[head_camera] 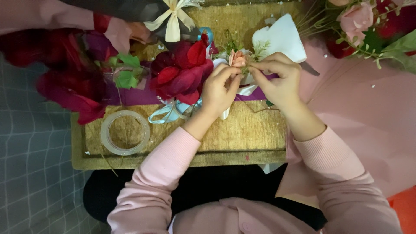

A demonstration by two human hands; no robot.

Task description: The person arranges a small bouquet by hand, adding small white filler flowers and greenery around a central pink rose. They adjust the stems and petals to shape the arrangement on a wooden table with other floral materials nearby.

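Both hands, left hand and right hand, pinch a small posy near the board's far edge, beside red flowers.

both hands raised side by side, left hand and right hand pinching, fingertips nearly meeting

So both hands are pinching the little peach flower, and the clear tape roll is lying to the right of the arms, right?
Not quite. The head view shows the clear tape roll lying to the left of the arms, on the woven mat. The rest holds: the left hand and right hand both pinch at the little peach flower.
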